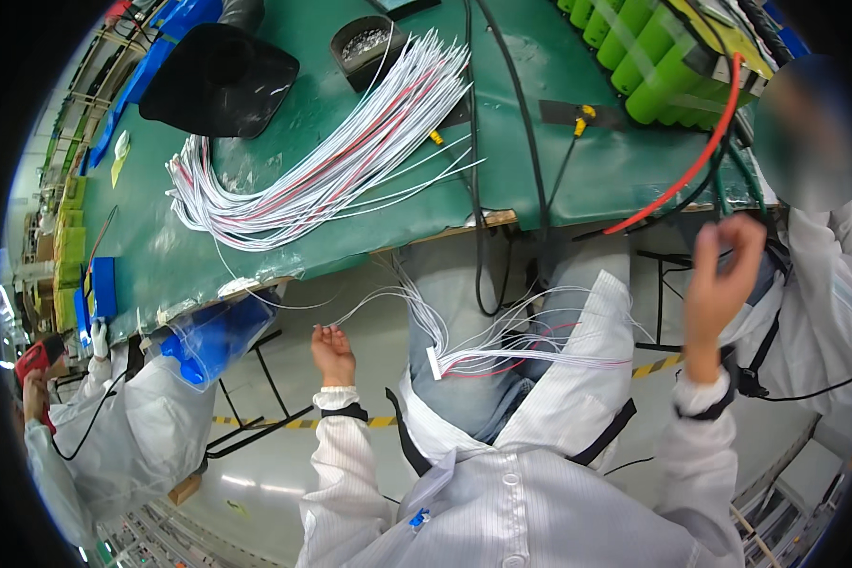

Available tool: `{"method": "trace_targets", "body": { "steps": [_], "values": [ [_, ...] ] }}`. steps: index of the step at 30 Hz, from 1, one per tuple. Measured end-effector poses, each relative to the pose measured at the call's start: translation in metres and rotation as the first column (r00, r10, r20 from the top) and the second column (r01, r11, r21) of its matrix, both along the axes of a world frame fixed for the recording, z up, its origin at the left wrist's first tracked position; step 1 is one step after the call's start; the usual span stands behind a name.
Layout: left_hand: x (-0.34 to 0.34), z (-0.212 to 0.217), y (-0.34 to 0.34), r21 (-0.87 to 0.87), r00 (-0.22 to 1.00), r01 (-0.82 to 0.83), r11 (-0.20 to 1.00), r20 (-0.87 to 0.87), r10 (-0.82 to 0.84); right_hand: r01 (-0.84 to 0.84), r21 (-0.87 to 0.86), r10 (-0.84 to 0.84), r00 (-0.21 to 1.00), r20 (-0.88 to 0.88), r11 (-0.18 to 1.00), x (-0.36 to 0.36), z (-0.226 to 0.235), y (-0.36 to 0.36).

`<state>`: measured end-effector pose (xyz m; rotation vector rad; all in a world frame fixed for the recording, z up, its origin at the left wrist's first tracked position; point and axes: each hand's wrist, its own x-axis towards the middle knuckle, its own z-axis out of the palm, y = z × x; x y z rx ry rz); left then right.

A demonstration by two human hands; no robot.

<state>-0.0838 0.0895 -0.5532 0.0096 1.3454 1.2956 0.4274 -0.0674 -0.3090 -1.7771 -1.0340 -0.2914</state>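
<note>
My left hand [333,358] is closed, its fingertips pinching the end of a thin white wire [358,308] left of my lap. That wire runs to a harness of white wires with a few red ones [540,358], lying across my thighs. A white connector [434,363] sits on the harness over my left thigh. My right hand [726,279] is raised at the right, below the table edge and near a thick red cable [691,187]. Its fingers are loosely curled, the thumb apart from them, and I see nothing between them. Slight blur softens this hand.
A large bundle of white and red wires [322,180] lies on the green table [511,180]. Behind it stand a black scoop-shaped tray [220,80] and a small black bin [364,49]. Green cylindrical cells [648,62] stand far right. Black cables hang over the edge. People sit on both sides.
</note>
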Motion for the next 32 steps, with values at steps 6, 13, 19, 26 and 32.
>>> {"method": "trace_targets", "body": {
  "steps": [6,13,19,26,32],
  "values": [
    [0.007,-0.004,0.017,0.003,0.999,0.003,1.0,-0.032,-0.003,-0.707,-0.191,0.619,0.695,-0.365,0.681,-0.167,-0.067,0.018],
    [-0.024,-0.014,0.042,0.063,0.988,0.032,0.998,-0.151,-0.022,-0.647,-0.316,0.541,0.758,-0.363,0.694,-0.187,-0.091,0.015],
    [-0.038,-0.006,0.037,0.036,0.987,0.01,0.999,-0.163,-0.004,-0.635,-0.302,0.546,0.769,-0.332,0.711,-0.199,-0.092,0.017],
    [0.098,0.161,-0.057,0.004,0.099,0.966,0.257,-0.929,-0.357,-0.659,-0.365,0.542,0.75,-0.378,0.658,-0.184,-0.082,0.016],
    [0.143,0.204,-0.081,-0.229,-0.172,0.968,0.104,-0.905,-0.39,-0.782,-0.417,0.6,0.623,-0.502,0.463,-0.17,-0.077,0.024]
  ]
}}
